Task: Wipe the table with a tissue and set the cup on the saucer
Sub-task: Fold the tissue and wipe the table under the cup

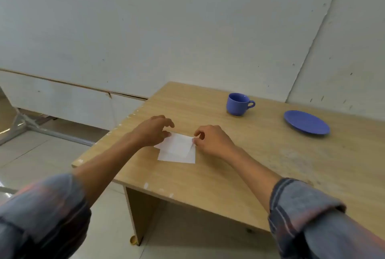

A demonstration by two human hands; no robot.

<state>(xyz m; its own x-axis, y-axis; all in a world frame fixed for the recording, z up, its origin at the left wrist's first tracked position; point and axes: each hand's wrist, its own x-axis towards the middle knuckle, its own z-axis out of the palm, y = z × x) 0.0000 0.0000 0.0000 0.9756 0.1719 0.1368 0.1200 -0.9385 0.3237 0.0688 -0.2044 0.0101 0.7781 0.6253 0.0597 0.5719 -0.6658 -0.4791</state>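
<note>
Both hands, left hand and right hand, are pinching the white tissue at opposite edges on the counter, seemingly readying it for wiping, which calls for pressing it flat first.

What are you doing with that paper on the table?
A person is handling a white tissue lying on the wooden table. The left hand touches its left edge and the right hand pinches its right corner. The blue cup stands apart from the blue saucer, not on it yet.
</note>
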